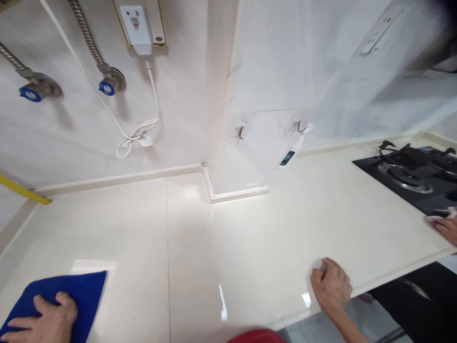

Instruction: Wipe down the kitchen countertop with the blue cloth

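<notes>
Flat on a blue cloth (pixel 85 295), my left hand (pixel 48 317) has its fingers spread at the lower left of the head view. The cloth lies on the cream countertop (pixel 193 267) and its near part runs out of the frame. My right hand (pixel 332 283) rests near the front edge of the counter. Its fingers are curled into a loose fist, and nothing shows in them.
At the right edge another person's hand (pixel 448 228) touches a pale pink cloth (pixel 433 219) beside the black gas stove (pixel 396 176). A wall corner juts into the counter. Valves (pixel 107 86), a white plug (pixel 137 28) and a yellow pipe (pixel 23 190) are at the left.
</notes>
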Demonstrator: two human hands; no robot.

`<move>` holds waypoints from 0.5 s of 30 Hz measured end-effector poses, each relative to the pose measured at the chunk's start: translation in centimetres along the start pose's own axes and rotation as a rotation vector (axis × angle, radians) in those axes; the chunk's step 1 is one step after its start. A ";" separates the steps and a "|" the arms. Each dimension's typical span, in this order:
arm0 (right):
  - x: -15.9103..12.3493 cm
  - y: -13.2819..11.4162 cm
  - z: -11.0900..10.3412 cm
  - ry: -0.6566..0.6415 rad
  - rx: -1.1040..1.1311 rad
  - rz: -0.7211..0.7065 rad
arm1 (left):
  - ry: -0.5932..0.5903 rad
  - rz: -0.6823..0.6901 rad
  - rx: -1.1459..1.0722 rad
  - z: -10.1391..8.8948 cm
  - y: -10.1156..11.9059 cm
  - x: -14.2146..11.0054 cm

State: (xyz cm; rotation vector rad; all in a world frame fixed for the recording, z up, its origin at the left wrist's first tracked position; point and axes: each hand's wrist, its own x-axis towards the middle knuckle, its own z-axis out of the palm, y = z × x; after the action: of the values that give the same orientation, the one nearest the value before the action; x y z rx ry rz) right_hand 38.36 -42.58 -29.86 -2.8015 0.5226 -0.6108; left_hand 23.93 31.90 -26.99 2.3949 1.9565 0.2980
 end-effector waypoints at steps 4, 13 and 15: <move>-0.1 -0.3 -0.4 -0.101 -0.037 0.053 | -0.009 -0.071 -0.161 -0.9 6.5 -1.0; 0.1 -0.8 -0.7 -0.146 -0.099 0.099 | 0.014 0.428 -0.259 0.3 22.5 -5.3; 0.2 -0.7 -0.7 -0.131 -0.101 0.099 | 0.047 0.482 -0.297 1.2 25.6 -5.9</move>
State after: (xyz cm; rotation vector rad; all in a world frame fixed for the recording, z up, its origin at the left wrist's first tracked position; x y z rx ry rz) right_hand 38.45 -42.06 -29.00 -2.8641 0.6778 -0.3886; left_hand 47.75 21.03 -25.13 2.6274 1.2098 0.6125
